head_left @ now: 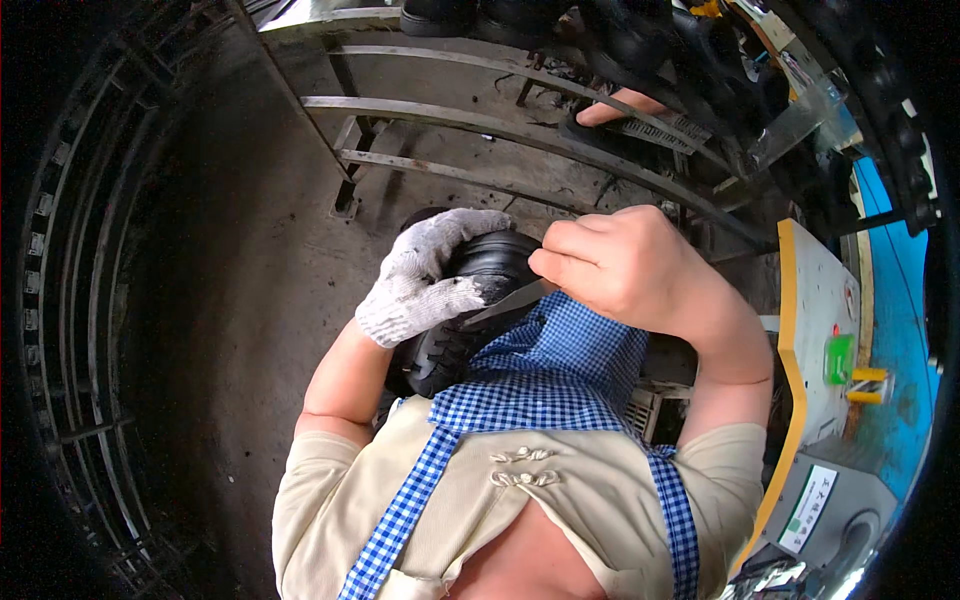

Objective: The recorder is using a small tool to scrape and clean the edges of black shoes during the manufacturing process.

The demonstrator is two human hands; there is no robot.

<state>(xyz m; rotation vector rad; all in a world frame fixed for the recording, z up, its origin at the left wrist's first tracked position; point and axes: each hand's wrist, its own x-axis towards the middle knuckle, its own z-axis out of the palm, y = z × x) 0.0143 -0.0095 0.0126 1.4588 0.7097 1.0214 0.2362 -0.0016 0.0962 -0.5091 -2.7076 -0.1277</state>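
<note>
My left hand point(425, 275), in a pale knitted glove, is wrapped over a black shoe point(498, 255) in front of my lap. The fingers curl round its far side and the thumb presses on the near side. Bare and closed, my right hand point(620, 265) comes in from the right and pinches a thin, flat metal blade point(515, 300). The blade slants down to the left, along the shoe's near edge beside the left thumb. Its handle end is hidden in the fist. Below the glove, a black treaded sole point(440, 355) shows against my blue-checked apron point(560, 350).
A metal rack point(430, 110) stands ahead, with several black shoes point(520, 20) along its top. Another person's bare limb point(625, 105) shows beyond its rails. At right is a white, yellow-edged machine panel point(815, 330) near a blue surface point(890, 270). More metal racking point(95, 300) lines the left.
</note>
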